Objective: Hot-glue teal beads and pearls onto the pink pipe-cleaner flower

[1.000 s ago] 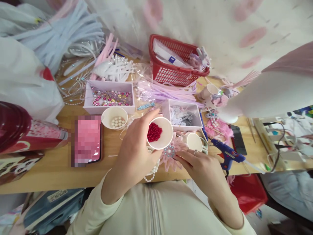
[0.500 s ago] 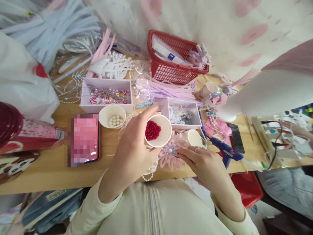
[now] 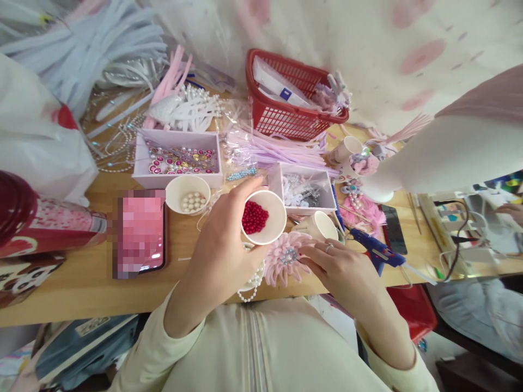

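Observation:
My left hand (image 3: 223, 245) is wrapped round a white paper cup (image 3: 274, 220), tilted so its mouth faces me. Red beads (image 3: 255, 218) lie together inside it. Just below and right of the cup is a pink flower (image 3: 278, 267) with pale blue beads and a pearl at its centre. My right hand (image 3: 341, 269), with a ring on one finger, pinches the flower's right side near the centre; the thumb is partly hidden. A white pearl string (image 3: 250, 294) hangs by my left wrist, over a container that the hand mostly hides.
A cup of cream beads (image 3: 188, 185) and a phone (image 3: 163, 231) lie left. Behind are a bead box (image 3: 177, 177), another parts box (image 3: 308, 207) and a red basket (image 3: 281, 122). To the right are a tilted cup (image 3: 324, 226) and a blue glue gun (image 3: 378, 247).
The flower has turned and tilted in my right hand, its centre shifting slightly right and down. The cup beyond it has tipped a little. My left hand and the bead cup are nearly still.

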Tool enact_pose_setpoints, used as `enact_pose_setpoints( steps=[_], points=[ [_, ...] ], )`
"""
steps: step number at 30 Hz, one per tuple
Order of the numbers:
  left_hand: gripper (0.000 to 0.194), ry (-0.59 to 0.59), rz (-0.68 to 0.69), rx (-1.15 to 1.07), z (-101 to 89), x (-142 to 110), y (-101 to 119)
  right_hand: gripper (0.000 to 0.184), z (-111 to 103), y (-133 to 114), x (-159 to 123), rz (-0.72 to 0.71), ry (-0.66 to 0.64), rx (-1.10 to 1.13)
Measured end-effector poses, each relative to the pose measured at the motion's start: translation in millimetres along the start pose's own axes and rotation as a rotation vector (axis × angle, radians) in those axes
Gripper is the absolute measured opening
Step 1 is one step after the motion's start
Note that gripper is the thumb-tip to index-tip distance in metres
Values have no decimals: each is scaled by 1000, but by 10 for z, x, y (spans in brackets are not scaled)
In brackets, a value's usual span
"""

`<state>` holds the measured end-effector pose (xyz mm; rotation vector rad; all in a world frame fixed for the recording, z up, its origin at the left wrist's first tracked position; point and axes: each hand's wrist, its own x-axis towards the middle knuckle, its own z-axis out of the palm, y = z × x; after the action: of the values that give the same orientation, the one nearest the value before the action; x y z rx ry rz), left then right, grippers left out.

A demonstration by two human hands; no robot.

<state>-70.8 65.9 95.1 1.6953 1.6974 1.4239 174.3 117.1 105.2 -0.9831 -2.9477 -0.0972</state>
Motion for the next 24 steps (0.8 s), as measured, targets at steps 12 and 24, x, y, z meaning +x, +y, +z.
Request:
enact_pose_setpoints(
  steps=[12, 24],
  points=[
    [69, 25, -9, 23, -54, -10, -8, 55, -9, -59, 189, 3, 79, -104],
    [69, 29, 0, 39, -72, -15, 2, 41, 70, -69, 94, 90, 80, -111]
  ],
)
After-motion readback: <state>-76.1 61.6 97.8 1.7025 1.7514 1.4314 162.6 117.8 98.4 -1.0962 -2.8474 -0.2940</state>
